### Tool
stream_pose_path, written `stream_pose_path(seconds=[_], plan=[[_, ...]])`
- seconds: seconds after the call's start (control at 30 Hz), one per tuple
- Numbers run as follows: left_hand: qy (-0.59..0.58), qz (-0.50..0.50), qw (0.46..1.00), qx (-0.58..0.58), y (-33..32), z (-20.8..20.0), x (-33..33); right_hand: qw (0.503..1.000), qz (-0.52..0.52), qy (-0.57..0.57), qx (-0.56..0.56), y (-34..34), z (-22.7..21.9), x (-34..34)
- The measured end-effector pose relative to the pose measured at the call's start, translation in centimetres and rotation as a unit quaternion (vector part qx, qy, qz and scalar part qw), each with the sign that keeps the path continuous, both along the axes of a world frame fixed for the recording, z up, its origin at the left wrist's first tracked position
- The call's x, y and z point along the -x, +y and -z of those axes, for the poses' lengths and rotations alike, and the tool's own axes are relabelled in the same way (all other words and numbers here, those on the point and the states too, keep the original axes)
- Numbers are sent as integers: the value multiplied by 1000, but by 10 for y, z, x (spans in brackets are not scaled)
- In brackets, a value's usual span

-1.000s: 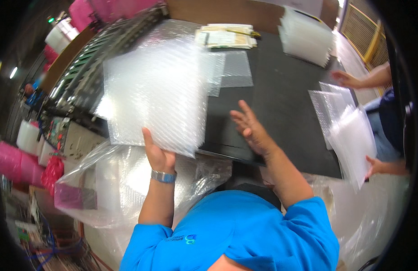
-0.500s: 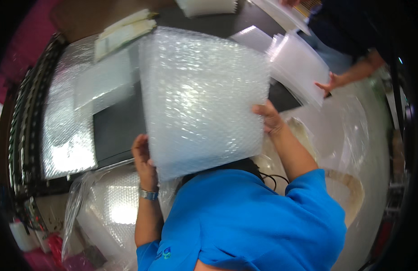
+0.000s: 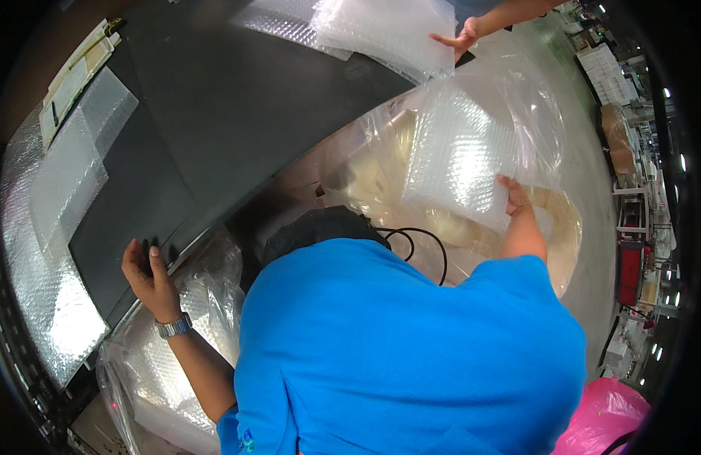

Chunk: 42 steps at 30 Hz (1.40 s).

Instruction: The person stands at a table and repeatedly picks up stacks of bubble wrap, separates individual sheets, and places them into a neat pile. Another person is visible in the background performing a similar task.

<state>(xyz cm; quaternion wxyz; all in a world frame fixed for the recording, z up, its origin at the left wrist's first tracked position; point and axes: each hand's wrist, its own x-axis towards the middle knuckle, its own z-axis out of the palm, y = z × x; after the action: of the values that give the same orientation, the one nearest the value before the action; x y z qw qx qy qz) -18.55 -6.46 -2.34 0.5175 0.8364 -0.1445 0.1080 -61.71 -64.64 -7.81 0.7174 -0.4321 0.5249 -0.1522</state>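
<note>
My right hand [image 3: 517, 199] holds a thick stack of clear bubble-wrap sheets [image 3: 456, 155] by its lower right corner. The stack sits down inside a large clear plastic bag [image 3: 517, 91] to the right of the dark table [image 3: 236, 106]. My left hand [image 3: 145, 269], with a metal watch on the wrist, grips the near edge of that table, fingers curled over it. My blue shirt fills the lower middle of the view and hides what lies under it.
A co-worker's hand [image 3: 464, 38] at the top holds more bubble-wrap sheets [image 3: 388, 26] on the table's far side. Bubble wrap [image 3: 54, 197] covers the table's left end, beside a pile of flat cards [image 3: 73, 76]. Another clear bag [image 3: 157, 371] hangs below my left arm. A pink bag [image 3: 604, 417] is at lower right.
Both hands held the bubble-wrap stack up over the table before. Now my right hand alone has it down in the clear bag on the right, and my left hand has gone to the table edge.
</note>
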Motion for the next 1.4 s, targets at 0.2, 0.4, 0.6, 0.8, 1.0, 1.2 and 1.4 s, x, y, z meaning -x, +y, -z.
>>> stream_pose_path(seconds=[0.2,0.4,0.6,0.8,1.0,1.2,1.4], plan=[[-13,-6,1000,-22,-1,2,-1,966,-18,251,-52,74,34,-22],[-27,-5,999,-36,-2,2,5,884,-163,420,125,43,52,-49],[-108,-11,986,-123,-2,0,1,696,-335,551,315,12,54,-103],[-148,-21,976,-161,-9,-1,5,683,-662,222,214,128,-137,-273],[-219,-58,919,-322,-21,7,15,542,-722,-162,399,232,-156,-407],[-191,-56,921,-336,-15,8,21,617,-552,-246,504,345,-101,-563],[-171,-33,929,-328,-18,1,19,689,-399,-76,600,393,-81,-608]])
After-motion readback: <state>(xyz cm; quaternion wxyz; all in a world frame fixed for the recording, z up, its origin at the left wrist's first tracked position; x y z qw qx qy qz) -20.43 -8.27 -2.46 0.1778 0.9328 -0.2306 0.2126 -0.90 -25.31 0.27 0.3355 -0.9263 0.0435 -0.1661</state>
